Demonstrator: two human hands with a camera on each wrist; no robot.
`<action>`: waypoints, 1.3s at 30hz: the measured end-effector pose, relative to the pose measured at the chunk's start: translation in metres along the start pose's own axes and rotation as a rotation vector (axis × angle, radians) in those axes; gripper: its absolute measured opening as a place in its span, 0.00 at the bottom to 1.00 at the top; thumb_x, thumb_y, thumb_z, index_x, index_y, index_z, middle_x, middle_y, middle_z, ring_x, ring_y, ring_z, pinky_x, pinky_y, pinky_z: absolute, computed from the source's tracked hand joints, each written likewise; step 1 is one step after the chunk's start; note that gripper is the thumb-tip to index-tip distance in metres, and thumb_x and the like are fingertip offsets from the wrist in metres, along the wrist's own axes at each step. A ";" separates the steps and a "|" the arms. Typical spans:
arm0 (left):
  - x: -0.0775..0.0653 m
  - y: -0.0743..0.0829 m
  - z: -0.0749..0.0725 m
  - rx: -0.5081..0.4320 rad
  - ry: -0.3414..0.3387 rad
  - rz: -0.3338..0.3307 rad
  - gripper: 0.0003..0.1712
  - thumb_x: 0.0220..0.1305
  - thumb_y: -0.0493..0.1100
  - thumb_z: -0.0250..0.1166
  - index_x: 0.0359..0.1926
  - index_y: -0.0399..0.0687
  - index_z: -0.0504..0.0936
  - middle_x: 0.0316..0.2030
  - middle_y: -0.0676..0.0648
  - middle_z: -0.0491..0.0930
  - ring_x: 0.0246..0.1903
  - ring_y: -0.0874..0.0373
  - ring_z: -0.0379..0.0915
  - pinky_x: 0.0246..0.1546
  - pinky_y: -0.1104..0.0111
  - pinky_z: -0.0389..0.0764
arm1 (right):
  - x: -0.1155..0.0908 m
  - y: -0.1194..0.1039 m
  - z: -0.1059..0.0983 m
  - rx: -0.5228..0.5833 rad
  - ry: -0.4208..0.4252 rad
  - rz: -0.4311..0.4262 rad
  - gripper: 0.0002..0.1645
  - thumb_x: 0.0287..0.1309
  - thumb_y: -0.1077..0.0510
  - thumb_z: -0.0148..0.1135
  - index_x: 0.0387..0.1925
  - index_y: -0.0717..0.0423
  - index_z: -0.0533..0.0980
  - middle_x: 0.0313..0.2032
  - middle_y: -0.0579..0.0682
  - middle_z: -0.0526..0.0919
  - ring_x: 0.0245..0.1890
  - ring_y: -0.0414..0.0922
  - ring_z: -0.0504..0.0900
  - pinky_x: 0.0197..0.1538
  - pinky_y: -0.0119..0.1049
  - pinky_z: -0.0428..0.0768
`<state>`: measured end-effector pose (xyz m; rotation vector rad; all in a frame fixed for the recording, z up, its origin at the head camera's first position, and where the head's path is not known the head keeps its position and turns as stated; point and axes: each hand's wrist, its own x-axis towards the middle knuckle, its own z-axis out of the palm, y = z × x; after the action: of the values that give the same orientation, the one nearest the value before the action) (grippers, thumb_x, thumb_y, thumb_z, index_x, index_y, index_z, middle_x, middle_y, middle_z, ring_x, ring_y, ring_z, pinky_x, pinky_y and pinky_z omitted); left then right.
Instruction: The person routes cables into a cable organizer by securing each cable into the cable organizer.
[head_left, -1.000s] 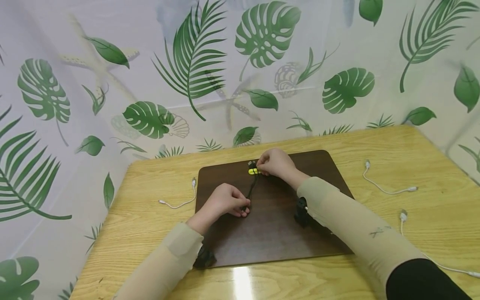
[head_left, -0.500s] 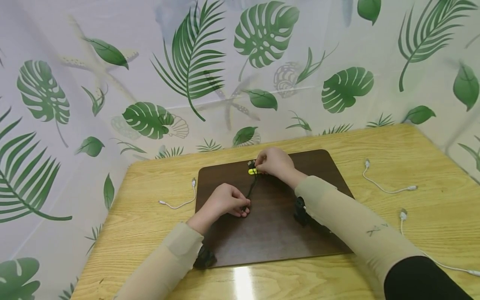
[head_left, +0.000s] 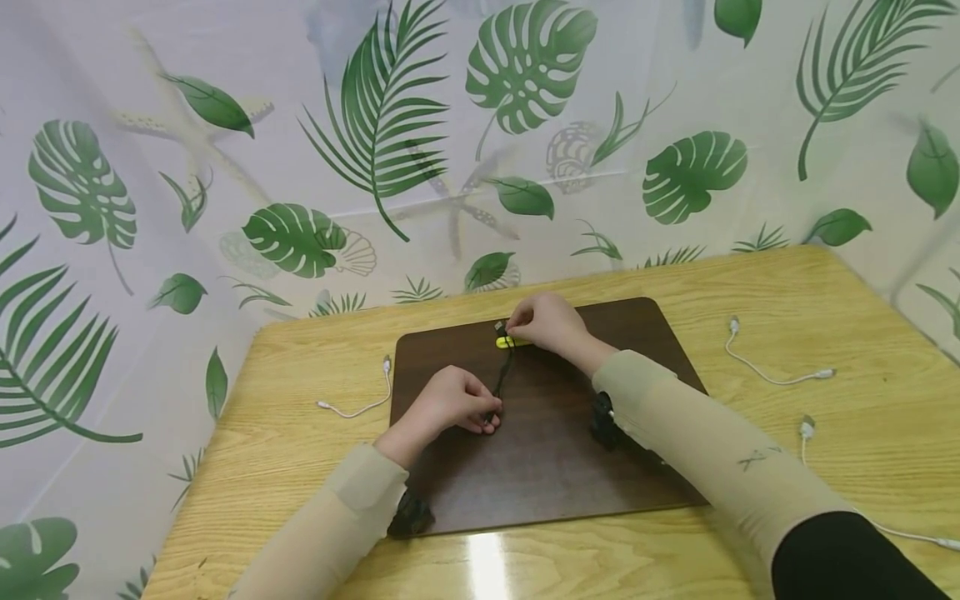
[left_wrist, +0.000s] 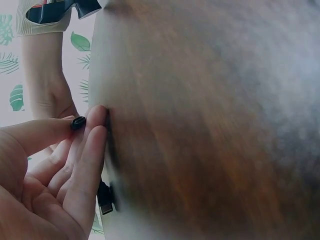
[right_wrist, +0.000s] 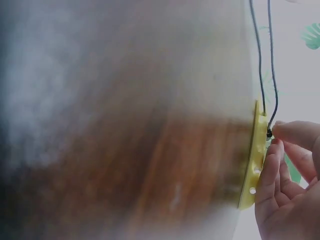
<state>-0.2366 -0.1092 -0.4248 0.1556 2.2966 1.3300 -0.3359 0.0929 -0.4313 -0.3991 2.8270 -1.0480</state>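
A yellow cable clip strip (head_left: 502, 342) lies near the far edge of a dark brown board (head_left: 555, 467). In the right wrist view, the strip (right_wrist: 252, 165) has notches along its side. My right hand (head_left: 551, 323) pinches a thin black cable (right_wrist: 272, 75) between thumb and fingertip right beside the strip; another strand reaches the strip. A black USB plug (head_left: 500, 328) sticks out past the strip. Nearer me, my left hand (head_left: 453, 402) pinches the small black connector (left_wrist: 78, 122) at the cable's other end. In the left wrist view a USB plug (left_wrist: 106, 200) shows below its fingers.
The board rests on a wooden table (head_left: 300, 483). A short white cable (head_left: 367, 407) lies left of it; two more, one white cable (head_left: 772, 379) and another white cable (head_left: 900, 533), lie to the right. A leaf-patterned cloth (head_left: 450, 167) stands behind the table.
My right hand has shifted slightly left and up with the black cable, and more of the yellow strip shows beneath it. My left hand keeps its place.
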 end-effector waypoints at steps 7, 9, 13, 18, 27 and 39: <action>0.001 0.002 0.000 0.011 0.013 -0.009 0.09 0.71 0.34 0.69 0.37 0.31 0.92 0.26 0.42 0.90 0.21 0.64 0.84 0.32 0.66 0.91 | 0.003 0.002 -0.002 -0.023 -0.027 0.008 0.07 0.68 0.55 0.72 0.40 0.54 0.91 0.43 0.53 0.93 0.41 0.49 0.85 0.50 0.46 0.83; 0.001 0.003 0.000 0.017 0.018 -0.017 0.09 0.71 0.35 0.69 0.36 0.32 0.92 0.26 0.43 0.90 0.21 0.64 0.84 0.32 0.66 0.91 | 0.004 0.002 -0.002 -0.026 -0.026 0.015 0.08 0.68 0.54 0.72 0.39 0.53 0.91 0.42 0.52 0.93 0.40 0.49 0.85 0.50 0.47 0.83; 0.001 0.004 -0.001 0.029 0.014 -0.013 0.09 0.71 0.35 0.69 0.37 0.32 0.92 0.26 0.43 0.91 0.21 0.64 0.84 0.32 0.65 0.91 | 0.004 0.002 -0.003 -0.030 -0.037 0.018 0.08 0.67 0.53 0.73 0.39 0.53 0.91 0.41 0.52 0.93 0.40 0.49 0.86 0.50 0.46 0.83; 0.000 0.004 0.000 0.037 0.012 -0.009 0.09 0.71 0.35 0.69 0.37 0.32 0.92 0.27 0.43 0.91 0.22 0.64 0.83 0.33 0.65 0.91 | 0.004 0.001 -0.004 -0.040 -0.052 0.012 0.08 0.67 0.55 0.73 0.38 0.54 0.92 0.40 0.52 0.93 0.38 0.48 0.85 0.47 0.44 0.83; 0.001 0.000 0.002 0.034 0.004 -0.010 0.09 0.71 0.35 0.69 0.36 0.32 0.92 0.26 0.43 0.90 0.21 0.64 0.83 0.32 0.65 0.91 | 0.005 0.002 -0.003 -0.069 -0.069 -0.007 0.07 0.66 0.57 0.72 0.32 0.53 0.90 0.34 0.50 0.92 0.30 0.43 0.79 0.36 0.34 0.76; 0.001 0.002 0.002 0.036 0.015 -0.004 0.09 0.71 0.35 0.69 0.36 0.32 0.92 0.26 0.43 0.90 0.21 0.64 0.83 0.33 0.65 0.91 | 0.006 -0.001 -0.005 -0.081 -0.089 0.007 0.07 0.64 0.60 0.68 0.28 0.52 0.85 0.29 0.49 0.87 0.26 0.43 0.78 0.32 0.34 0.74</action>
<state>-0.2365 -0.1061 -0.4246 0.1540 2.3332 1.2922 -0.3428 0.0932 -0.4272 -0.4313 2.7958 -0.8938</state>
